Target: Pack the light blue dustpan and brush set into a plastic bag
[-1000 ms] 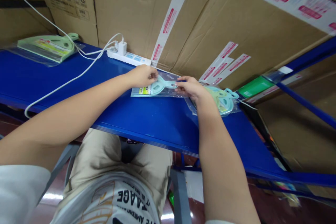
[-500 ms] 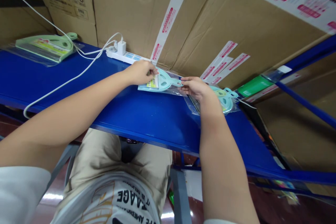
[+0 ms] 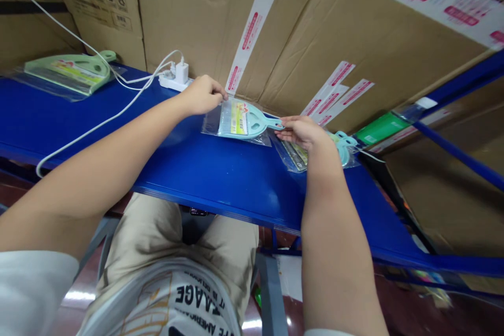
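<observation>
A light-blue dustpan with a yellow label lies on the blue tabletop, mostly inside a clear plastic bag. Its handle appears to stick out past the bag's right side, and my right hand grips the end of it. My left hand is closed at the bag's upper left corner, thumb and fingers pinching the film. Behind my right hand, partly hidden by it, are more bagged light-blue dustpans.
A pale green bagged dustpan lies at the far left. White cables run from a power strip along the table's back. Large cardboard boxes stand behind the blue table. A green packet leans at the right.
My left hand has moved left and slightly up, drawing the bag's film left. My right hand has shifted a little right with the dustpan, and more of its label now shows.
</observation>
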A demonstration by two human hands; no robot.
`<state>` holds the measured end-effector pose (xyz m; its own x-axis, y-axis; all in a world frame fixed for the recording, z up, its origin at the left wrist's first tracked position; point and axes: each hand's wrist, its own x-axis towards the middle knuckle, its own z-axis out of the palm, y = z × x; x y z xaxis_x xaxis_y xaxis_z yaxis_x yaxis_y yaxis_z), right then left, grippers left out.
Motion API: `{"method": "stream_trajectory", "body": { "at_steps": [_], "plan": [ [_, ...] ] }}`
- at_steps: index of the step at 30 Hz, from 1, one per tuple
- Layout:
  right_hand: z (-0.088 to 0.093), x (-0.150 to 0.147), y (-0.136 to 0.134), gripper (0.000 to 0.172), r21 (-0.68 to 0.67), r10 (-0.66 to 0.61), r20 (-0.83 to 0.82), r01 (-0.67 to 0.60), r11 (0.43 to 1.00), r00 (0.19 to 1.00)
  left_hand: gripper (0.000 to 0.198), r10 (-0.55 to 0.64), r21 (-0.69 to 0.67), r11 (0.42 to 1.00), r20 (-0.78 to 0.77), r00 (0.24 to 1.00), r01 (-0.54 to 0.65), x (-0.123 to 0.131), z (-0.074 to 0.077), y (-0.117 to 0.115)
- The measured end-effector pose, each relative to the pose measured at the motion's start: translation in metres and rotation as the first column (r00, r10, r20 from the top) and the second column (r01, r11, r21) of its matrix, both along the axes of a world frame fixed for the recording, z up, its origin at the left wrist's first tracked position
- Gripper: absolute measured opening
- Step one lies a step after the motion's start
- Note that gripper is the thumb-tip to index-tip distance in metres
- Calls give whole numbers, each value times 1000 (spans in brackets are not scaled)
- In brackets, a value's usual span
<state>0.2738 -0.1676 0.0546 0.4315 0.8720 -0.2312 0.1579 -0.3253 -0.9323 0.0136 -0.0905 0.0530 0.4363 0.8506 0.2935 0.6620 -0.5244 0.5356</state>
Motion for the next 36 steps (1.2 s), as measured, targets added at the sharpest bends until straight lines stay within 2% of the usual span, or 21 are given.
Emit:
{"method": "stream_trajectory", "body": {
  "at_steps": [3, 5, 10, 13, 16, 19, 23, 26, 29, 30, 33, 36],
  "plan": [
    [0, 0, 0, 30, -6, -17, -16, 17, 1000, 1000, 38, 85, -57, 995, 62, 994, -81, -1, 1, 0],
    [0, 0, -1, 30, -6, -18, -27, 18, 1000, 999, 38, 158, -55, 986, 46, 986, -156, -3, 0, 2],
    [3, -1, -2, 33, -14, -26, -62, 25, 1000, 998, 59, 280, -148, 944, -102, 954, -293, -6, -8, 12],
    [4, 1, -2, 34, -20, -26, -73, 25, 1000, 997, 67, 316, -281, 906, -52, 947, -317, -5, -11, 12],
    [3, 5, 0, 32, 3, -27, -82, 27, 1000, 996, 63, 343, -441, 856, 93, 935, -270, -2, -10, 7],
    [2, 8, 1, 29, 35, 0, -110, 4, 999, 994, 56, 365, -526, 825, 213, 906, -209, 2, -8, 1],
    [2, 10, 1, 29, 48, 11, -133, -5, 999, 991, 26, 385, -568, 808, 303, 872, -160, 4, -9, 1],
    [2, 10, 1, 28, 43, -1, -129, 6, 999, 992, 17, 429, -627, 773, 404, 808, -97, 5, -11, 5],
    [1, 12, 2, 23, 44, -1, -123, 6, 999, 992, 6, 500, -712, 702, 475, 724, -17, 6, -13, 8],
    [0, 13, 3, 22, 47, -2, -121, 8, 999, 993, 7, 520, -738, 674, 487, 702, 13, 7, -13, 8],
    [-2, 16, 4, 22, 53, 2, -110, 4, 999, 994, 32, 537, -784, 613, 500, 680, 93, 10, -15, 6],
    [-2, 15, 4, 23, 51, 18, -99, -13, 999, 995, 41, 513, -787, 603, 508, 692, 131, 15, -18, 1]
  ]
}}
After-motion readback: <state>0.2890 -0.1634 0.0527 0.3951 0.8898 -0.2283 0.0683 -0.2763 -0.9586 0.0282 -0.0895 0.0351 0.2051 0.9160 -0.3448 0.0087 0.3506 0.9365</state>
